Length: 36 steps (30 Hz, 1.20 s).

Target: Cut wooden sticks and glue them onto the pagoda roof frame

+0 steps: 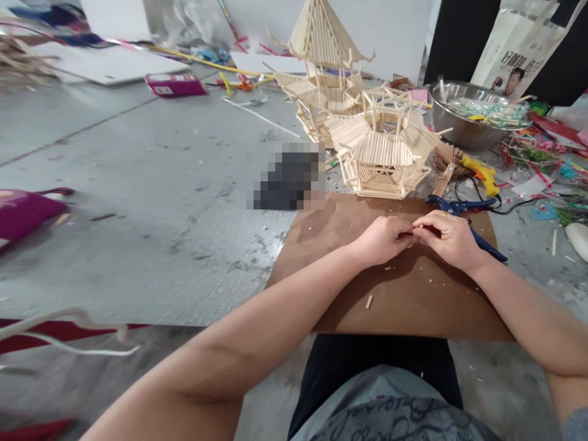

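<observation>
My left hand (pixel 386 239) and my right hand (pixel 450 236) meet fingertip to fingertip above a brown board (pixel 349 288). Both are closed in a pinch. A tiny pale end, like a bit of wooden stick (pixel 421 226), shows at my right fingertips; what my left fingers hold is hidden. Just beyond my hands stands a pavilion model section (pixel 381 150) built from pale round sticks. Blue-handled cutters (pixel 487 245) lie beside and partly behind my right hand. A short stick offcut (pixel 369 302) and smaller crumbs are scattered on the board.
A taller stick model with a pointed roof (pixel 321 37) stands behind. To the right are a yellow glue gun (pixel 482 174) with a black cord and a steel bowl (pixel 459 131) of wrapped sticks. Purple boxes (pixel 177 86) lie left. A dark blurred-out object (pixel 287 180) lies by the board.
</observation>
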Motion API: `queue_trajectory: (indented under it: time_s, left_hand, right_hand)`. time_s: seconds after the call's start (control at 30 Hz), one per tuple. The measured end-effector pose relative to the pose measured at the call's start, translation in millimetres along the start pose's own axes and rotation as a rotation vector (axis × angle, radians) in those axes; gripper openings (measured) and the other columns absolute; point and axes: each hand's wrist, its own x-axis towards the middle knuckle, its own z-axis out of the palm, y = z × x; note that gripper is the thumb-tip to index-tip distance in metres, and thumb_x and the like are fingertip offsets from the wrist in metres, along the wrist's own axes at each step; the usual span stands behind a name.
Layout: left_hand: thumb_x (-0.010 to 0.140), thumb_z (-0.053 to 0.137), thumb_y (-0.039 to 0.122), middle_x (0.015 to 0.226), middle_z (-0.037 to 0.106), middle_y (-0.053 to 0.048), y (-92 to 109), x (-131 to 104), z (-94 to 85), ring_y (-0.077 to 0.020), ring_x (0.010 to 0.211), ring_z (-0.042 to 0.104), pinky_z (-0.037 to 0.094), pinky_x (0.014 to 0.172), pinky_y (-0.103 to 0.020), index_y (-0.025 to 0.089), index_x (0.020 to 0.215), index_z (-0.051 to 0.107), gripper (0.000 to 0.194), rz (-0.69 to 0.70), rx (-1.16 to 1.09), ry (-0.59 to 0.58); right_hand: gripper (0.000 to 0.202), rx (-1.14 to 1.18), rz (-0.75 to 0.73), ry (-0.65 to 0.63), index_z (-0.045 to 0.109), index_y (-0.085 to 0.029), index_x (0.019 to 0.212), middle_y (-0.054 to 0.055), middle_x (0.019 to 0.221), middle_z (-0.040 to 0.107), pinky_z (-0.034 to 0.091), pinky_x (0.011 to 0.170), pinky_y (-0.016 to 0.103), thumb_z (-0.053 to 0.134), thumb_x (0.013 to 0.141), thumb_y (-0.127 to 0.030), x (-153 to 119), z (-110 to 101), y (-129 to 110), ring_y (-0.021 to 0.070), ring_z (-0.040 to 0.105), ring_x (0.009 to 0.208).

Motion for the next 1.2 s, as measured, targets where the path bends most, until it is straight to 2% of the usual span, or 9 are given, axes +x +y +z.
queue_trajectory:
  time_s: [0.2, 0.33, 0.47, 0.57, 0.63, 0.73, 0.93, 1.03, 1.2]
  left_hand:
    - [0.076, 0.055, 0.021, 0.060, 0.062, 0.001, 1, 1, -1.0, -0.0079, 0.057, 0.053, 0.039, 0.055, -0.017, 0.013, 0.068, 0.064, 0.014, -0.116, -0.194, -0.030]
    - [0.075, 0.056, 0.024, 0.059, 0.059, 0.001, -1, 3, -1.9, -0.0069, 0.055, 0.052, 0.041, 0.055, -0.018, 0.013, 0.069, 0.064, 0.015, -0.197, -0.390, -0.017]
    - [0.073, 0.059, 0.028, 0.053, 0.055, 0.003, -2, 4, -2.7, -0.0055, 0.048, 0.049, 0.042, 0.050, -0.018, 0.013, 0.074, 0.063, 0.016, -0.431, -0.679, 0.132]
    - [0.071, 0.062, 0.031, 0.053, 0.056, 0.002, -1, 5, -3.9, -0.0053, 0.049, 0.052, 0.043, 0.050, -0.017, 0.013, 0.071, 0.063, 0.019, -0.530, -0.838, 0.214]
    - [0.068, 0.065, 0.035, 0.053, 0.057, 0.002, 0, 5, -3.9, -0.0058, 0.049, 0.053, 0.044, 0.050, -0.018, 0.013, 0.068, 0.063, 0.022, -0.560, -0.910, 0.232]
    - [0.064, 0.069, 0.037, 0.054, 0.060, 0.001, 1, 5, -2.8, -0.0068, 0.051, 0.055, 0.044, 0.051, -0.019, 0.013, 0.070, 0.065, 0.025, -0.580, -0.977, 0.226]
    - [0.061, 0.070, 0.038, 0.062, 0.063, -0.001, 1, 4, -1.7, -0.0065, 0.055, 0.054, 0.043, 0.052, -0.019, 0.014, 0.071, 0.068, 0.026, -0.560, -0.967, 0.234]
    - [0.060, 0.071, 0.038, 0.066, 0.064, -0.001, 0, 4, -1.2, -0.0071, 0.058, 0.054, 0.043, 0.054, -0.019, 0.014, 0.074, 0.069, 0.028, -0.537, -0.967, 0.249]
    - [0.064, 0.067, 0.034, 0.062, 0.062, 0.001, -1, 4, 0.2, -0.0063, 0.053, 0.052, 0.045, 0.058, -0.021, 0.013, 0.073, 0.067, 0.024, -0.470, -0.875, 0.256]
  right_hand:
    - [0.013, 0.130, 0.126, 0.014, 0.065, -0.019, 0.082, 0.003, 0.076, 0.066, 0.046, 0.064, 0.025, 0.054, 0.080, -0.025, 2, 1, 1, 0.0123, 0.059, 0.070]
    - [0.017, 0.332, 0.337, 0.054, 0.065, -0.019, 0.080, 0.000, 0.067, 0.064, 0.045, 0.052, 0.024, 0.058, 0.076, -0.034, 2, 0, 3, 0.0102, 0.056, 0.054]
    - [0.020, 0.572, 0.507, 0.284, 0.064, -0.020, 0.077, -0.004, 0.053, 0.058, 0.045, 0.046, 0.024, 0.065, 0.069, -0.038, 5, -2, 5, 0.0091, 0.053, 0.045]
    - [0.020, 0.720, 0.576, 0.472, 0.061, -0.020, 0.075, -0.003, 0.061, 0.061, 0.046, 0.044, 0.023, 0.068, 0.064, -0.036, 9, -2, 6, 0.0087, 0.054, 0.045]
    - [0.020, 0.784, 0.626, 0.519, 0.058, -0.020, 0.073, -0.003, 0.067, 0.064, 0.047, 0.043, 0.022, 0.069, 0.062, -0.033, 11, -1, 6, 0.0082, 0.055, 0.046]
    - [0.023, 0.843, 0.688, 0.452, 0.057, -0.020, 0.071, -0.003, 0.066, 0.064, 0.048, 0.045, 0.022, 0.071, 0.058, -0.032, 11, 4, 4, 0.0081, 0.056, 0.046]
    - [0.028, 0.774, 0.737, 0.098, 0.059, -0.017, 0.071, -0.004, 0.048, 0.057, 0.038, 0.035, 0.020, 0.072, 0.058, -0.037, 5, 12, -1, 0.0090, 0.051, 0.038]
    - [0.027, 0.664, 0.691, 0.050, 0.059, -0.016, 0.070, -0.003, 0.051, 0.058, 0.040, 0.038, 0.021, 0.071, 0.059, -0.038, 3, 14, -2, 0.0085, 0.050, 0.039]
    - [0.014, 0.349, 0.479, 0.061, 0.062, -0.017, 0.070, 0.000, 0.064, 0.064, 0.044, 0.052, 0.025, 0.066, 0.066, -0.031, 0, 15, -1, 0.0103, 0.054, 0.053]
